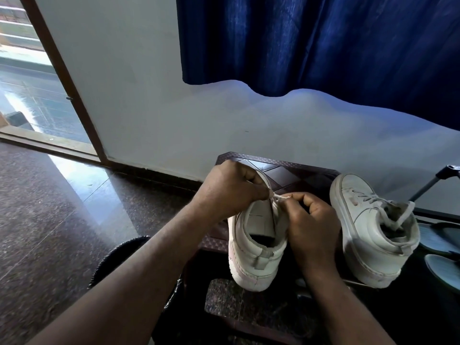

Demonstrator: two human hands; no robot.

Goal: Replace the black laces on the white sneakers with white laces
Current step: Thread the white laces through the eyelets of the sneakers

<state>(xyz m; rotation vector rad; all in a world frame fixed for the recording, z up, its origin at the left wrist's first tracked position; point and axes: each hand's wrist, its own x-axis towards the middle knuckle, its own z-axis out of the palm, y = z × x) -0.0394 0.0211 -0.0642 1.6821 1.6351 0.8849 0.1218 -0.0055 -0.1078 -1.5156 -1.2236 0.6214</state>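
Two white sneakers stand on a small dark stool (296, 170). The near sneaker (256, 247) has its heel toward me and its tongue exposed. My left hand (229, 188) pinches a white lace (280, 197) above its eyelets. My right hand (311, 220) pinches the same lace from the other side, fingers curled over the sneaker's right edge. The second sneaker (371, 230) stands to the right, laced in white, with a loose lace end hanging at its collar. I see no black lace.
A white wall and a blue curtain (323, 41) rise behind the stool. An open doorway (32, 83) is at the left. Blue slippers (440, 247) lie at the right edge beside a metal tripod leg (433, 185). A dark cloth (117, 255) rests on the granite floor.
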